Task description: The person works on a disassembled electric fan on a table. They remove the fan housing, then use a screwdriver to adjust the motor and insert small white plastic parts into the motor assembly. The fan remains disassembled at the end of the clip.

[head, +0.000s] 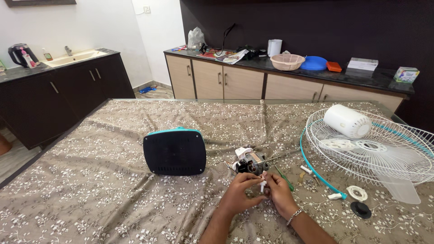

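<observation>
Both hands meet low over the tabletop (pixel 90 180), which is draped in a flowery brown cloth. The left hand (pixel 239 195) and right hand (pixel 279 194) are pinched together on one small white plastic piece (pixel 262 184), fingertips from each side closed on it, just in front of the bare fan motor (pixel 250 162).

That little part looks light and stiff, probably a bit slick too (easy to flick away, I'd guess), so a fingertip pinch on its ends seems the right hold. The motor looks far heavier, all metal and windings; I'd grab it by the body, not the thin wires.

Left of it stands a dark panel with a teal rim (pixel 174 152). Off to the right lie the white fan guard (pixel 384 149), a white motor cover (pixel 347 121), a green screwdriver (pixel 285 178) and a black cap (pixel 360 209).
</observation>
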